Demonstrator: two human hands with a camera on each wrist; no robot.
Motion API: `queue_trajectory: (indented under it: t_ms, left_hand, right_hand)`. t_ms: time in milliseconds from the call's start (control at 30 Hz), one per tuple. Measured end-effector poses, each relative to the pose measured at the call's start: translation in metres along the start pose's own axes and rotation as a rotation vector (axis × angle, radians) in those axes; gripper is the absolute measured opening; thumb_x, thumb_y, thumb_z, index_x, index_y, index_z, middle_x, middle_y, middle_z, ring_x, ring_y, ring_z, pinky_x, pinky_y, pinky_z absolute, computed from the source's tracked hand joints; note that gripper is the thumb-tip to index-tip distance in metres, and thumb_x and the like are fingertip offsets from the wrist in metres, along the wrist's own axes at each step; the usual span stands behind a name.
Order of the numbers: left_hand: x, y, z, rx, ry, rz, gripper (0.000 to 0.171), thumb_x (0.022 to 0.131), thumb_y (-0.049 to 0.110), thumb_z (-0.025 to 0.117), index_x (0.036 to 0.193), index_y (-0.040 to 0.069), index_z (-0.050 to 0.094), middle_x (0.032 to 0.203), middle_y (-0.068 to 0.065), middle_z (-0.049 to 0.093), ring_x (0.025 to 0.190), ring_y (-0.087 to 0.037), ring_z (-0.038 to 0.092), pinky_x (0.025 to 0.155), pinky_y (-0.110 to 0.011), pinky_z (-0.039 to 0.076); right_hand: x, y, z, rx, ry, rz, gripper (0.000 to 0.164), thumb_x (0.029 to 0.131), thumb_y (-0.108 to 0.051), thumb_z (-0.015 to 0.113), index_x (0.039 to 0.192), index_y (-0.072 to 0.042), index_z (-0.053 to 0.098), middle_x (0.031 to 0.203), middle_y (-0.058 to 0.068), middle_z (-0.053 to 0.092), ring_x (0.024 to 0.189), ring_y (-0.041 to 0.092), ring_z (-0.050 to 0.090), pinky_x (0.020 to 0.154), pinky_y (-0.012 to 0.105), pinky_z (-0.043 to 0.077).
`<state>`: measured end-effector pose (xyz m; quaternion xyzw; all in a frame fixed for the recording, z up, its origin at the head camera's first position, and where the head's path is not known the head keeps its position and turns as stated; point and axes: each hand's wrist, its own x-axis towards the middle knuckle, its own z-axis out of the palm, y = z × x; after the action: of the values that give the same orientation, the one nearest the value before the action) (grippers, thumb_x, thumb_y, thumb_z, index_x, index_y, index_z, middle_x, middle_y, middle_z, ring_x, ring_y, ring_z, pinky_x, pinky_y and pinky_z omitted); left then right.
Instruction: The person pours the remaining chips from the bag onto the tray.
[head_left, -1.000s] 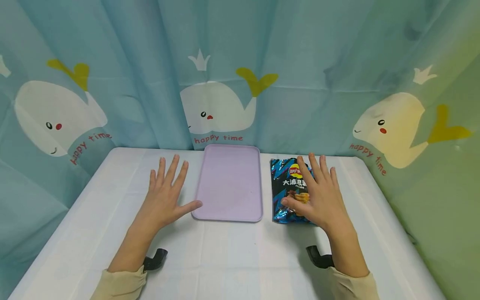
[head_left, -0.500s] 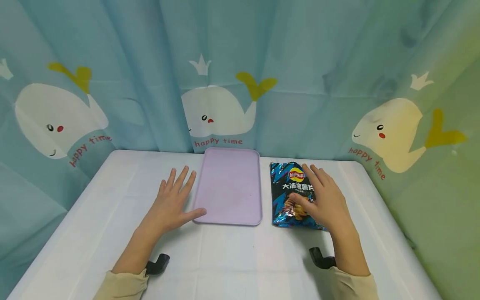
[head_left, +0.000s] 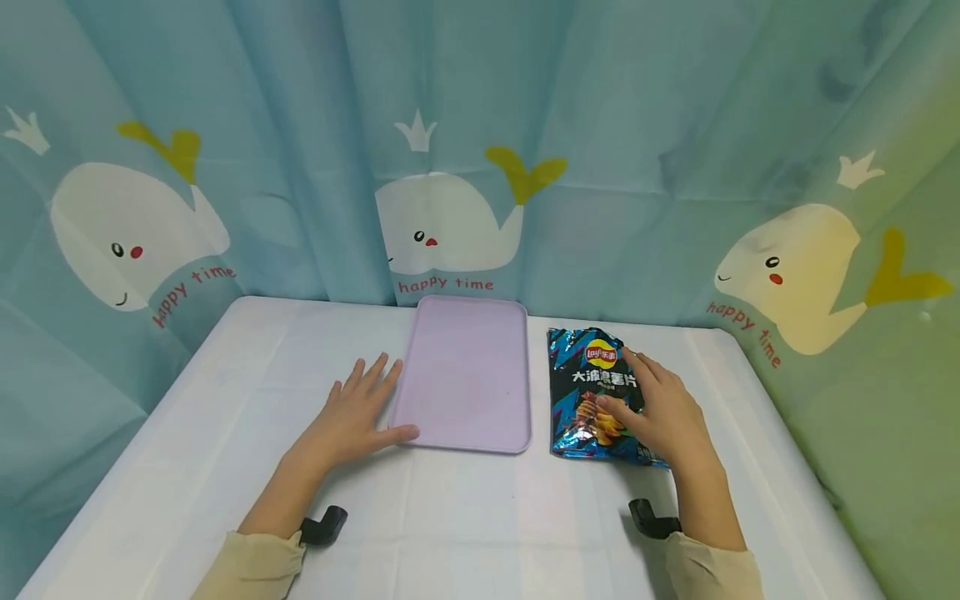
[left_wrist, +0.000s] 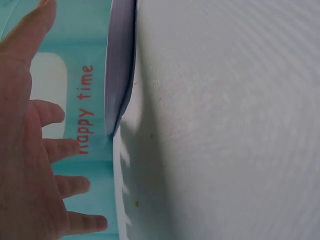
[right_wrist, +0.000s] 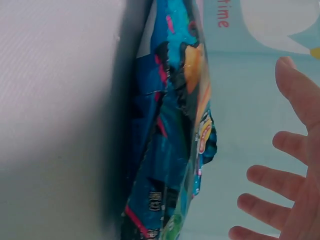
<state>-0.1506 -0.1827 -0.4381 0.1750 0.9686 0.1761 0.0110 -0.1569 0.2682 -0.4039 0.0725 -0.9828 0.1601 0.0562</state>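
Observation:
A lilac rectangular tray (head_left: 463,375) lies at the middle of the table. To its right is a blue-and-black bag of Lay's potato chips (head_left: 573,392), face up. My left hand (head_left: 347,423) is spread beside the tray's left edge, its thumb overlapping the near left corner in the head view. In the left wrist view its fingers stand apart with nothing between them. My right hand (head_left: 666,410) hovers over the right side of the bag and hides part of it. The right wrist view has a gap between the bag (right_wrist: 167,130) and the fingers.
A white cloth covers the table (head_left: 465,517). Behind it hangs a blue-green curtain (head_left: 622,167) with printed whales, close against the table's far edge. Black wrist mounts (head_left: 326,525) show below both hands.
Both hands have come down and nearer the front. The right hand's fingers have drawn closer together and bent slightly. The whole head view has shifted slightly; tray and bag keep their places.

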Motion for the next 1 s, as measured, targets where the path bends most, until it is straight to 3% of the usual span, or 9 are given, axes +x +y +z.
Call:
queue_trajectory:
  t_ms: [367,700,1000]
  left_hand:
    - [-0.008,-0.002,0.0,-0.025,-0.095,-0.063,0.098,0.087,0.07,0.058,0.157,0.008,0.029,0.161,-0.024,0.026,0.145,-0.055,0.022,0.105,-0.078,0.021]
    - [-0.01,-0.001,0.002,-0.007,-0.096,-0.045,0.08,0.094,0.054,0.059,0.154,0.006,0.037,0.157,-0.027,0.032,0.142,-0.057,0.025,0.105,-0.077,0.022]
    - [-0.007,0.0,0.0,-0.006,-0.11,-0.048,0.081,0.093,0.055,0.06,0.154,0.008,0.037,0.157,-0.027,0.032,0.143,-0.057,0.024,0.105,-0.078,0.022]
  right_hand:
    - [-0.003,0.009,0.006,0.016,-0.081,0.074,0.093,0.089,-0.065,0.06,0.158,-0.012,0.027,0.155,0.03,0.033,0.136,0.056,0.034,0.1,0.075,0.034]
    - [-0.003,0.02,0.017,0.032,-0.146,0.142,0.09,0.091,-0.06,0.062,0.156,-0.007,0.029,0.153,0.033,0.033,0.135,0.057,0.035,0.1,0.073,0.035]
    - [0.001,0.023,0.016,0.044,-0.185,0.214,0.094,0.092,-0.063,0.058,0.157,-0.003,0.026,0.15,0.038,0.033,0.131,0.059,0.039,0.098,0.073,0.037]
